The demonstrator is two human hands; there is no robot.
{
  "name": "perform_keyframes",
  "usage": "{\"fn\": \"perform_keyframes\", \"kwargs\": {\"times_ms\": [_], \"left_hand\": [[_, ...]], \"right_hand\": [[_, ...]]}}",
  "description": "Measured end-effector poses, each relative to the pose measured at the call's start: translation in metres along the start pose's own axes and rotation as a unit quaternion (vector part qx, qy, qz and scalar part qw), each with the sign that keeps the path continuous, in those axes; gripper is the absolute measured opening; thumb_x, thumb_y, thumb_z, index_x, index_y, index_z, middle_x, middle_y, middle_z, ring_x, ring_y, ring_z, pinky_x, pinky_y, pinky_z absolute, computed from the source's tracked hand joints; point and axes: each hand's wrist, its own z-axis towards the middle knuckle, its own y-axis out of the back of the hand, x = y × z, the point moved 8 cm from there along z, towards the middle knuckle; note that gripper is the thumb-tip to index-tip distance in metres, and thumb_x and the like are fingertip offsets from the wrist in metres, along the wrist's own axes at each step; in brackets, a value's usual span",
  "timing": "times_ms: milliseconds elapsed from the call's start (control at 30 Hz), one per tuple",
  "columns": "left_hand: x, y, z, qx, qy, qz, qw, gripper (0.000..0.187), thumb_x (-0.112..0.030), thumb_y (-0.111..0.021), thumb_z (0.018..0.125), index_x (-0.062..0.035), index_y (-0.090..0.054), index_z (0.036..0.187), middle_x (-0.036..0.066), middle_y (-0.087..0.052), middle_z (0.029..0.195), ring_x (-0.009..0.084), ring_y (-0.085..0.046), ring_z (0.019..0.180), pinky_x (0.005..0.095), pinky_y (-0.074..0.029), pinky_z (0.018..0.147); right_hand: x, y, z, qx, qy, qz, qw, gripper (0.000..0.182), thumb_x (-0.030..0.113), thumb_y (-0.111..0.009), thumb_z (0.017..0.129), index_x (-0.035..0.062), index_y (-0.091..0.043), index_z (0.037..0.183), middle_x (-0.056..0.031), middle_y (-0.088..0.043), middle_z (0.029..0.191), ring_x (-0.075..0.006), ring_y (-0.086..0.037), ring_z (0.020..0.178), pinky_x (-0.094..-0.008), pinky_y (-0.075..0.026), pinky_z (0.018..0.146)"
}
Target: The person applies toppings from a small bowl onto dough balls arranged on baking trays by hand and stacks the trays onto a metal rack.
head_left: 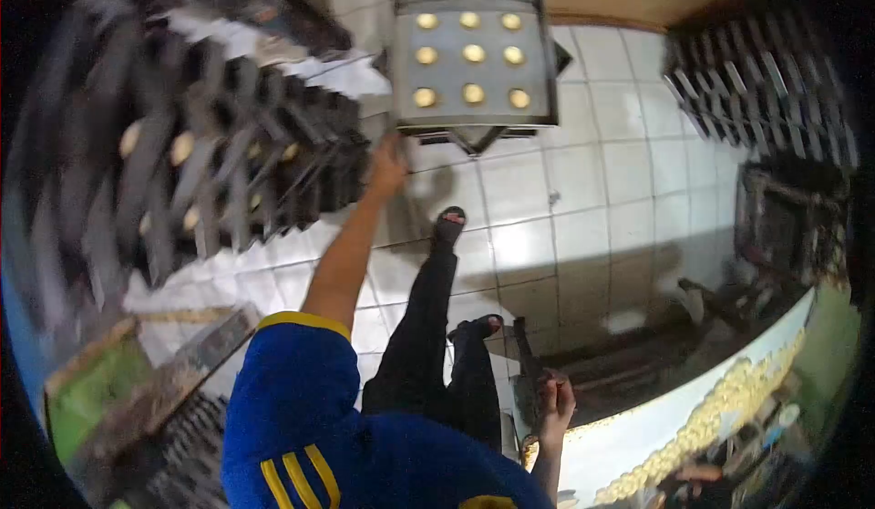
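Observation:
My left hand [388, 167] reaches forward to the near left corner of a square metal tray [444, 74]. Its fingers look closed on that corner, though they are blurred. Several round, pale yellow dough balls [473, 53] sit in rows on this tray. Below it, the corners of another tray [476, 137] stick out, turned crosswise. My right hand [556, 400] hangs low at my side, close to the end of a white-topped table [583, 459]. Its fingers are curled, and whether anything is inside them is hidden.
Tall stacks of dark trays [219, 154] stand at the left, some with dough balls showing. Another stack [761, 81] is at the far right. Many dough pieces [702, 427] lie along the table. My feet are on the white tiled floor [583, 172].

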Motion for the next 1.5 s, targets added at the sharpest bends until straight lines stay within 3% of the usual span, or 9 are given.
{"fn": "perform_keyframes", "kwargs": {"times_ms": [67,167,367,567,667,833,900,1200,1500], "left_hand": [[0.025,-0.011,-0.131,0.051,0.067,0.032,0.996,0.100,-0.026,-0.083,0.088,-0.0065,-0.030,0.171,0.029,-0.043,0.167,0.0458,-0.035,0.159,0.0548,-0.032,0.129],[-0.005,0.030,-0.321,0.000,0.227,-0.136,0.964,0.092,-0.028,-0.079,0.093,-0.0056,-0.033,0.169,0.023,-0.055,0.155,0.0349,-0.057,0.141,0.0453,-0.048,0.115],[-0.047,0.192,-0.558,-0.257,0.278,-0.403,0.833,0.078,-0.028,-0.071,0.096,-0.0280,-0.036,0.165,0.009,-0.063,0.140,0.0242,-0.060,0.112,0.0493,-0.051,0.095],[-0.199,0.508,-0.568,-0.422,-0.083,-0.471,0.770,0.061,-0.018,-0.055,0.108,-0.0085,-0.035,0.165,0.017,-0.063,0.137,0.0273,-0.064,0.125,0.0420,-0.054,0.110],[-0.240,0.649,-0.562,-0.462,-0.179,-0.495,0.714,0.069,-0.022,-0.066,0.103,-0.0057,-0.036,0.163,0.010,-0.064,0.116,0.0176,-0.064,0.093,0.0316,-0.053,0.075],[-0.164,0.826,-0.509,-0.548,-0.030,-0.424,0.720,0.084,-0.046,-0.074,0.096,-0.0072,-0.038,0.161,0.015,-0.064,0.115,0.0212,-0.066,0.093,0.0345,-0.055,0.080],[-0.153,0.861,-0.487,-0.465,-0.050,-0.488,0.737,0.096,-0.062,-0.071,0.094,-0.0107,-0.032,0.165,0.033,-0.060,0.138,0.0404,-0.067,0.116,0.0497,-0.057,0.100],[-0.176,0.898,-0.441,-0.241,-0.002,-0.450,0.860,0.046,-0.035,-0.067,0.102,-0.0015,-0.057,0.132,0.017,-0.072,0.118,0.0322,-0.076,0.102,0.0474,-0.069,0.089],[-0.214,0.838,-0.443,-0.166,-0.085,-0.478,0.859,0.051,-0.037,-0.056,0.102,-0.0028,-0.057,0.140,0.019,-0.067,0.133,0.0350,-0.070,0.120,0.0551,-0.065,0.097]], "right_hand": [[0.017,0.004,-0.013,0.030,0.065,-0.008,0.997,0.032,0.030,-0.068,0.111,0.0019,-0.070,0.125,-0.0031,-0.070,0.107,-0.0118,-0.061,0.097,-0.0296,-0.049,0.085],[0.002,0.033,-0.024,0.068,0.141,-0.049,0.987,0.013,0.012,-0.063,0.112,0.0008,-0.068,0.118,-0.0126,-0.071,0.126,-0.0216,-0.071,0.106,-0.0335,-0.057,0.090],[0.008,0.097,-0.060,0.095,0.233,-0.035,0.967,0.020,0.000,-0.061,0.104,-0.0004,-0.067,0.123,-0.0114,-0.074,0.117,-0.0176,-0.070,0.099,-0.0317,-0.056,0.087],[0.072,0.109,-0.075,0.053,0.296,-0.022,0.954,0.029,0.018,-0.067,0.108,-0.0046,-0.068,0.125,-0.0068,-0.070,0.094,-0.0132,-0.063,0.085,-0.0280,-0.051,0.079],[0.112,0.079,-0.116,0.049,0.318,-0.039,0.946,0.034,0.026,-0.067,0.109,-0.0016,-0.069,0.128,-0.0035,-0.067,0.087,-0.0092,-0.056,0.079,-0.0260,-0.045,0.071],[0.106,0.020,-0.128,0.040,0.333,-0.038,0.941,0.031,0.027,-0.066,0.110,0.0011,-0.070,0.127,-0.0034,-0.070,0.091,-0.0095,-0.061,0.081,-0.0248,-0.043,0.066],[0.094,-0.013,-0.129,0.034,0.306,-0.046,0.950,0.028,0.025,-0.064,0.110,0.0033,-0.071,0.127,-0.0039,-0.073,0.096,-0.0109,-0.065,0.082,-0.0257,-0.046,0.069],[0.085,-0.152,-0.186,0.120,0.223,-0.110,0.961,0.031,0.026,-0.066,0.108,0.0030,-0.071,0.129,-0.0097,-0.079,0.105,-0.0172,-0.074,0.091,-0.0288,-0.051,0.073],[0.071,-0.188,-0.207,0.136,0.200,-0.137,0.960,0.035,0.028,-0.068,0.107,0.0036,-0.070,0.131,-0.0124,-0.079,0.112,-0.0212,-0.076,0.098,-0.0329,-0.058,0.079]]}}
